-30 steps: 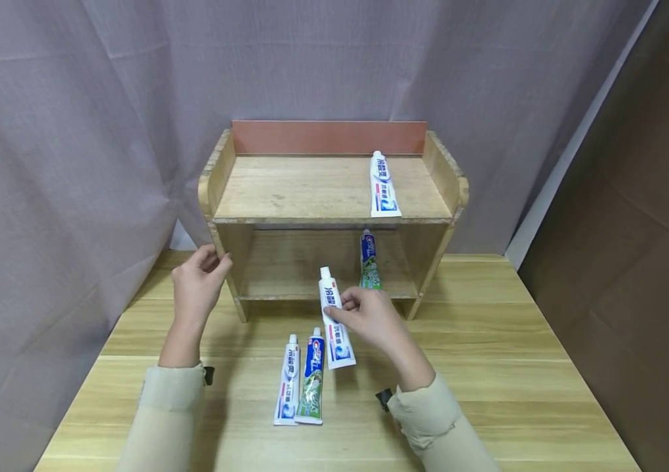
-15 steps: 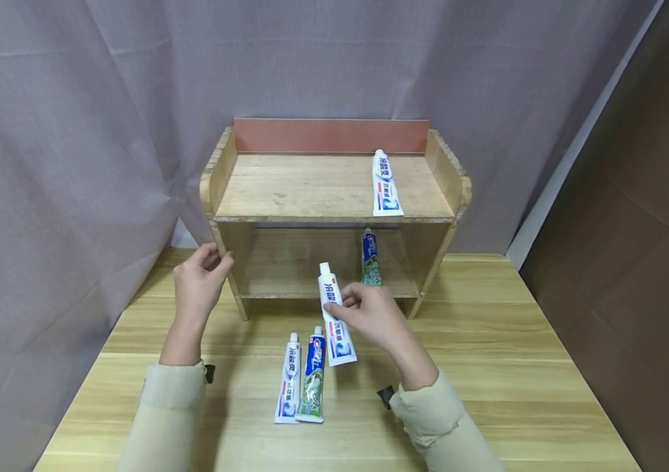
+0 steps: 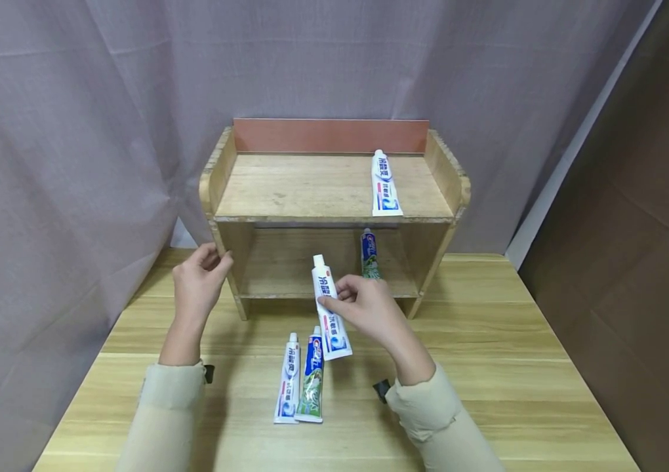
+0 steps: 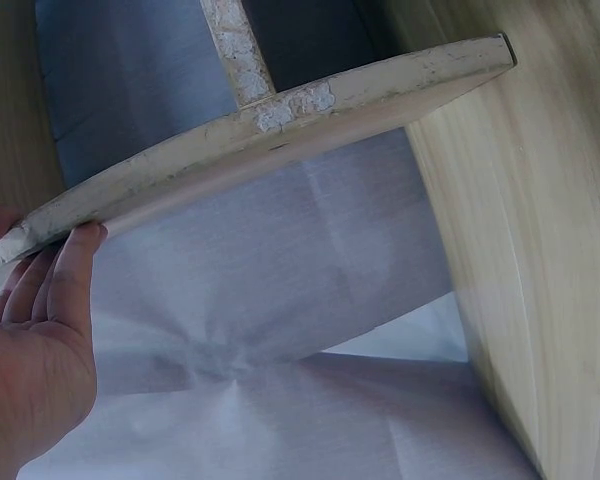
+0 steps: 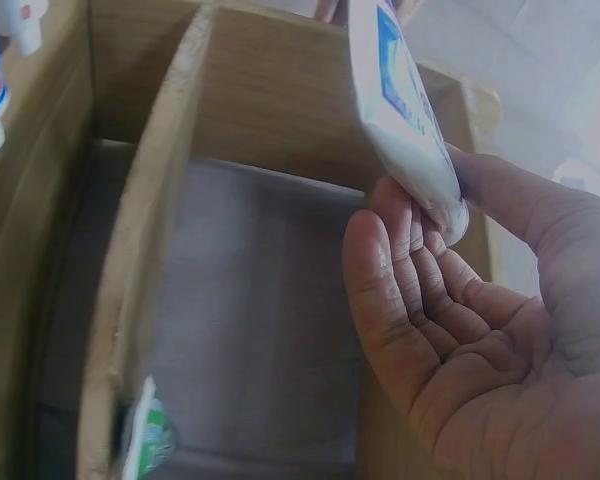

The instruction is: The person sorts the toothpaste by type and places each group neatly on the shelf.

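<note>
My right hand [image 3: 372, 308] pinches a white toothpaste tube [image 3: 330, 324] between thumb and fingers, cap end up and tilted, in front of the lower shelf. In the right wrist view that tube [image 5: 405, 120] points upward from the fingers. My left hand [image 3: 201, 272] grips the left side panel of the wooden shelf [image 3: 263, 296]. The left wrist view has the hand [image 4: 45, 330] with fingers on the outer face of the side panel [image 4: 180, 160] and the thumb across its edge. A white toothpaste tube [image 3: 289, 387] and a blue-green one [image 3: 311, 383] lie side by side on the table.
Another white toothpaste tube [image 3: 384, 187] lies on the top shelf, right of centre. Below it, a blue-green tube [image 3: 369, 252] lies on the lower shelf, partly behind my right hand. A grey curtain [image 3: 323, 59] hangs behind the shelf on the wooden table [image 3: 517, 367].
My right hand has lifted the white toothpaste tube slightly up and to the left. The left hand keeps its place on the side panel.
</note>
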{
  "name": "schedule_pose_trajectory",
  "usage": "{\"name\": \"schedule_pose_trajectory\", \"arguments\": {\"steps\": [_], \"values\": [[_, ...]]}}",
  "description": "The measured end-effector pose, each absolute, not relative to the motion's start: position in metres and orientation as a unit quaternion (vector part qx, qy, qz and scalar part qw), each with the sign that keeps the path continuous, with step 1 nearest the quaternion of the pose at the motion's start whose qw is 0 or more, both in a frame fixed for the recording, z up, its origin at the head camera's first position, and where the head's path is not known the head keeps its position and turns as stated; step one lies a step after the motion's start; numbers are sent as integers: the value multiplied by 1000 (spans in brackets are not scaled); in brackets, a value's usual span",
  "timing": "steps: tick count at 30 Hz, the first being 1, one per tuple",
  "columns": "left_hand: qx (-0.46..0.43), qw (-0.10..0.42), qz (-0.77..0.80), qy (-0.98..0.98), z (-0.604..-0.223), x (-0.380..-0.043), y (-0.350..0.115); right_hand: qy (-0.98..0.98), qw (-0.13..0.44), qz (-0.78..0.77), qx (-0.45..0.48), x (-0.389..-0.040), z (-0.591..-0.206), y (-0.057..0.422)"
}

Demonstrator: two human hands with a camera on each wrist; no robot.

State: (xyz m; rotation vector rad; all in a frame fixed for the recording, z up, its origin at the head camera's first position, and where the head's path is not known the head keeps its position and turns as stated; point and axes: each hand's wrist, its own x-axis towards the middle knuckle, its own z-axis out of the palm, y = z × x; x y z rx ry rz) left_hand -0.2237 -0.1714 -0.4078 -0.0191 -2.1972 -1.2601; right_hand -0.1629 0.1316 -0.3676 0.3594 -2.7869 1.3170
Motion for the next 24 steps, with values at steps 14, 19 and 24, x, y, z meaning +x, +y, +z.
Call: {"name": "schedule_pose_trajectory", "arguments": {"steps": [14, 19, 24], "values": [[-4, 284, -481, -830, -406, -222, -171, -893, 46, 418, 162, -161, -334, 119], [-2, 289, -480, -828, -408, -223, -171, -894, 49, 412, 168, -162, -324, 116], [2, 299, -468, -832, -407, -223, -171, -893, 55, 411, 174, -164, -315, 115]]}}
